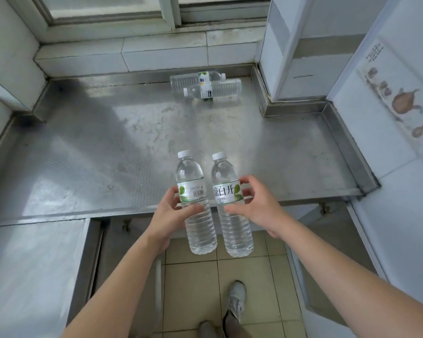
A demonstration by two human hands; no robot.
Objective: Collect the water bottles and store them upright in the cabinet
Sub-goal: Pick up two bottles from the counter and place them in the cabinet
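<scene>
Head view. The left hand (168, 211) grips the left held bottle (196, 203) around its labelled middle, thumb across the front below the label and fingers curled behind it; the right hand (252, 203) grips the right held bottle (231, 206) in the same way, its fingers wrapped past the label edge at the 3 o'clock side. Both bottles are clear, filled and white-capped, and hang in the air over the near edge of the steel desk (108, 147), side by side, close but apart. Each long axis runs near vertical in the frame, cap toward 12 o'clock and base toward 6 o'clock, with the bases leaning slightly toward 5 o'clock. At about 12 o'clock from the hands, near the desk's back rim, two more bottles lie on their sides and touch along their lengths: the rear lying bottle (195, 79) has its long axis across the frame with its cap pointing to 3 o'clock, and the front lying bottle (215, 90) lies parallel with its cap pointing to 9 o'clock. Below the desk's front edge, the cabinet (112, 240) stands open, its interior dim. A tiled floor (193, 276) and a grey shoe (236, 298) show at 6 o'clock.
</scene>
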